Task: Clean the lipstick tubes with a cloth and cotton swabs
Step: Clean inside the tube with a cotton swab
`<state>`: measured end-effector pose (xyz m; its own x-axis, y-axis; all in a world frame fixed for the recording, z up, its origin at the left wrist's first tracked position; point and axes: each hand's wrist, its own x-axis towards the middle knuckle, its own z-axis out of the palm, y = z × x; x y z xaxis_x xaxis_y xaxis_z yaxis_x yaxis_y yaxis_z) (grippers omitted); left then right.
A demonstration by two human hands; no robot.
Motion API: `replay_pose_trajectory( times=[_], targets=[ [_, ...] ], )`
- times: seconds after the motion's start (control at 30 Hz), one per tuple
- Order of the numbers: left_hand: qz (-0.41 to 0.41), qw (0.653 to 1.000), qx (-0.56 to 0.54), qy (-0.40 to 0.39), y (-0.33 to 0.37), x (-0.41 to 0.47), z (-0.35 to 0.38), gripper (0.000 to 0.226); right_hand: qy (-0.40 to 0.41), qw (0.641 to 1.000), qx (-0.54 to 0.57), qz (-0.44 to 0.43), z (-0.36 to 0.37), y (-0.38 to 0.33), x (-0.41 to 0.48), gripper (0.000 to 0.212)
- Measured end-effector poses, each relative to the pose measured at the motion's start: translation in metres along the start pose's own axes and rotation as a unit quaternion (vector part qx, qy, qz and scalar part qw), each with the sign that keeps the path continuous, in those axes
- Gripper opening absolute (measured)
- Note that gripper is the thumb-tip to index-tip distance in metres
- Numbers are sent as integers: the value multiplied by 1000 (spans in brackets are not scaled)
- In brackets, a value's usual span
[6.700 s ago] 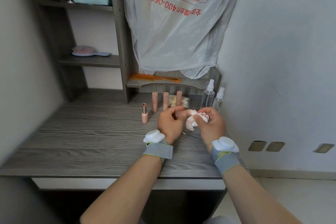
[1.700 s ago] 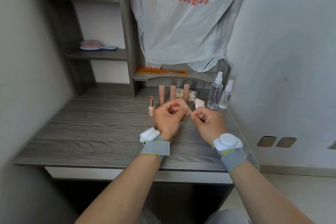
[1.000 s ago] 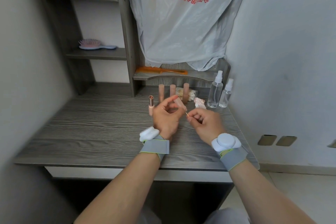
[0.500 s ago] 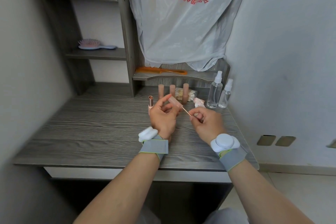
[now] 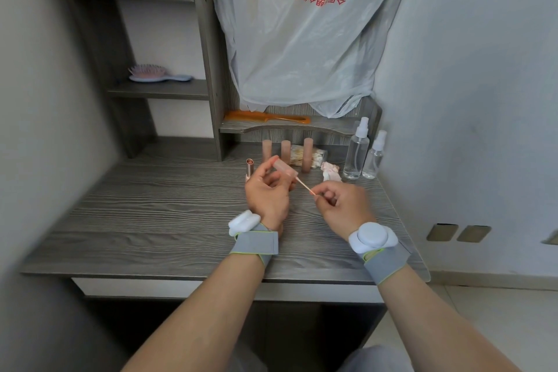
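My left hand (image 5: pixel 267 194) holds a pink lipstick cap (image 5: pixel 284 168) tilted, its mouth pointing right. My right hand (image 5: pixel 342 205) pinches a cotton swab (image 5: pixel 305 186) whose far tip sits at the cap's mouth. An uncapped lipstick tube (image 5: pixel 249 168) stands just left of my left hand. Three capped pink tubes (image 5: pixel 285 151) stand in a row behind. A crumpled stained cloth (image 5: pixel 330 173) lies to the right of them, and a bag of cotton swabs (image 5: pixel 315 157) lies behind the tubes.
Two clear spray bottles (image 5: pixel 357 152) stand at the desk's back right by the wall. An orange comb (image 5: pixel 267 116) lies on the low shelf under a hanging plastic bag (image 5: pixel 302 39). A hairbrush (image 5: pixel 151 74) rests on the left shelf. The grey desk (image 5: pixel 151 208) spreads to the left.
The cloth was put down by the bottles. My right hand took a cotton swab and worked it at the cap's mouth; since half a second ago it has drawn slightly back to the right.
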<state>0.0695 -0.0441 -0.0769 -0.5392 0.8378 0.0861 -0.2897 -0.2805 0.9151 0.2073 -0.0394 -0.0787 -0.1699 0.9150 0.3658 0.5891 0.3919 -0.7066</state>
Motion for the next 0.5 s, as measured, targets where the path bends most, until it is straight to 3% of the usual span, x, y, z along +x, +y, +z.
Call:
replay_pose_trajectory(
  times=[0.23, 0.5],
  targets=[
    [2, 1000, -4, 1, -1, 1, -1, 38, 36, 999, 26, 6, -1, -2, 0, 23],
    [5, 1000, -5, 5, -2, 2, -1, 38, -13, 999, -9, -30, -2, -2, -2, 22]
  ],
)
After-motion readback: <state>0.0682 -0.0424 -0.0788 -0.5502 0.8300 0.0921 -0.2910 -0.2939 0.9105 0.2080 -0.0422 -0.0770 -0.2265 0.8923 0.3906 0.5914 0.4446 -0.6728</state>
